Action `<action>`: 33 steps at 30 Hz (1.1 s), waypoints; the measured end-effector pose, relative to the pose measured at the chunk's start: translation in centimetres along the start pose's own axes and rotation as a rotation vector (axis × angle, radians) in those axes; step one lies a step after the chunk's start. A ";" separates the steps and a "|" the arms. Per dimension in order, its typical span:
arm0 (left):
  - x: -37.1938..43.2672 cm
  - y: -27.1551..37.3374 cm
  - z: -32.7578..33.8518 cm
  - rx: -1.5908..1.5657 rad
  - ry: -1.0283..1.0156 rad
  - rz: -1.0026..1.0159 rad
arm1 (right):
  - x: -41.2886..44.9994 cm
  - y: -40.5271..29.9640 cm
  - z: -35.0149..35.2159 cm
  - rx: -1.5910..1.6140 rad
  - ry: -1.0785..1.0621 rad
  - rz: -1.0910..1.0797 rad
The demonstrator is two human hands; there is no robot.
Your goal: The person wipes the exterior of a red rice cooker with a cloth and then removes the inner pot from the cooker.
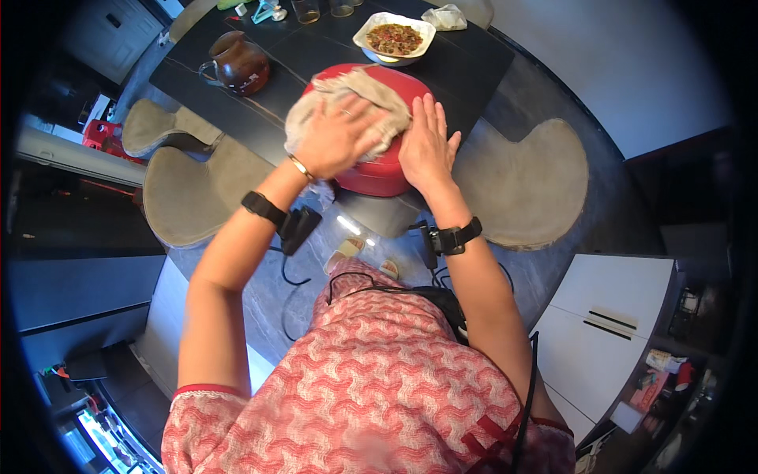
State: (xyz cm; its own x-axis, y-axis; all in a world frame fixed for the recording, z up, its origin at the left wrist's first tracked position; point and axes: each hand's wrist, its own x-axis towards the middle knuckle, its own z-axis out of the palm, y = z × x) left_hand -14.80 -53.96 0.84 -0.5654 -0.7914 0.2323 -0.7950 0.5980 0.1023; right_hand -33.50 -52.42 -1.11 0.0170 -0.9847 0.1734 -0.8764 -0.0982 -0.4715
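Observation:
My left hand (342, 137) lies flat, fingers spread, on a crumpled beige cloth (379, 92). Beneath the cloth is a rounded red object (379, 181) with smooth sides, at the near edge of a dark table (284, 83); the cloth hides much of its top. My right hand (427, 142) rests with straight fingers against the right side of this red object, thumb apart, gripping nothing. Both wrists carry black straps with small devices.
A brown glazed jug (240, 65) stands at the table's left. Behind the red object are a white bowl of chopped food (394, 38), a plastic bag (445, 18) and drinking glasses (306, 10). Beige chairs (524, 183) flank the near side. A black cable (527, 397) hangs along my right arm.

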 end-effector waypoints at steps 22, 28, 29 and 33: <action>-2.5 2.2 1.2 -0.031 0.181 0.207 | 5.2 4.2 -0.9 1.110 -0.046 0.020; -1.2 1.3 -1.2 -0.041 -0.020 0.265 | 6.8 4.4 -1.1 0.859 -0.129 0.000; 0.0 1.7 -0.9 -0.041 -0.004 0.188 | 6.8 4.4 -1.0 0.775 -0.119 -0.036; 3.7 5.5 2.2 0.081 0.140 -0.108 | 6.6 3.3 -1.7 0.741 -0.114 -0.109</action>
State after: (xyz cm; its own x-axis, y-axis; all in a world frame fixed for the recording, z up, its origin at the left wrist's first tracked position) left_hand -21.79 -53.89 0.10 -0.4445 -0.8215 0.3571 -0.8675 0.4941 0.0569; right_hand -37.15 -59.00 -0.04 0.1699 -0.9686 0.1813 -0.3151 -0.2277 -0.9213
